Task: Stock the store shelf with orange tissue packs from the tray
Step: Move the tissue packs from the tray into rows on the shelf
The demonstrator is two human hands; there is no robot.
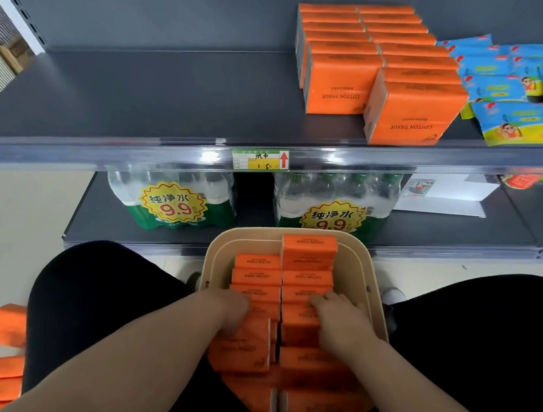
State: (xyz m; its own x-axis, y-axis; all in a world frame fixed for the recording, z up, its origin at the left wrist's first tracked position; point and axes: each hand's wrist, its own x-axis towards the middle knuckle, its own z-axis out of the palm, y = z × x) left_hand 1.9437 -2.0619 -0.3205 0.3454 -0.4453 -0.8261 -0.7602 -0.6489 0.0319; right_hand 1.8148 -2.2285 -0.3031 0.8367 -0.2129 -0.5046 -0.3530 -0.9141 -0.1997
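The shelf (139, 104) has bare board from 10 to 12 o'clock, left of the two stocked rows (344, 77) at 1. Blue packs (519, 123) hem those in at 2. The tray (369, 286) sits between the knees at 6, full of orange packs (256, 276). The left hand (233, 310) curls its fingers down round one pack. The right hand (339, 323) lies bent-fingered over its column, and I cannot tell whether it grips. Best to lift straight up past the tray's rim, then over the front rail (98, 153), and start a new row beside the old.
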